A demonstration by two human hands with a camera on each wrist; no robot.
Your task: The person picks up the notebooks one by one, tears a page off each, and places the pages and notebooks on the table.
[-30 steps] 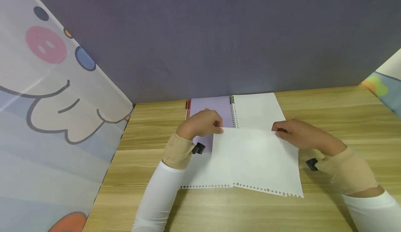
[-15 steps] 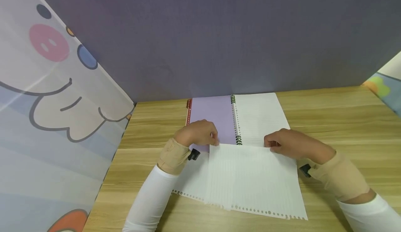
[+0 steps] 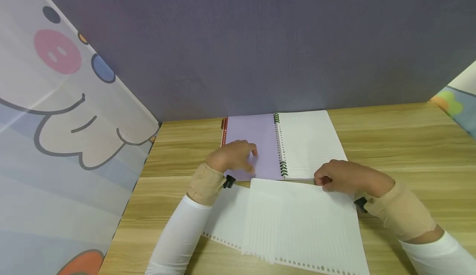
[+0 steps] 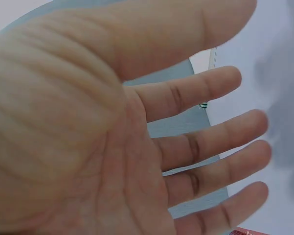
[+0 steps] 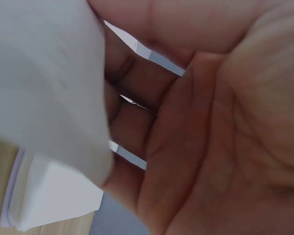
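An open spiral notebook [image 3: 308,143] lies at the back of the table, its left side a purple sheet [image 3: 249,130] and its right side white ruled paper. In front of it are loose white sheets [image 3: 305,221] with torn, punched near edges, overlapping one another. My right hand [image 3: 343,178] pinches the far edge of the top sheet; in the right wrist view that paper [image 5: 44,83] lies between thumb and curled fingers. My left hand [image 3: 234,155] hovers over the purple sheet, fingers spread and apart from the paper, its palm [image 4: 137,147] bare in the left wrist view.
The wooden table [image 3: 401,143] carries the notebook and sheets. A grey wall panel [image 3: 260,48] rises directly behind. On the left stands a cartoon-printed panel [image 3: 74,143]. A red binding strip [image 3: 224,132] edges the purple sheet.
The loose top sheet has come down toward the front of the table, uncovering more of the notebook. My left hand has let go of its far left corner; the right hand still holds the sheet.
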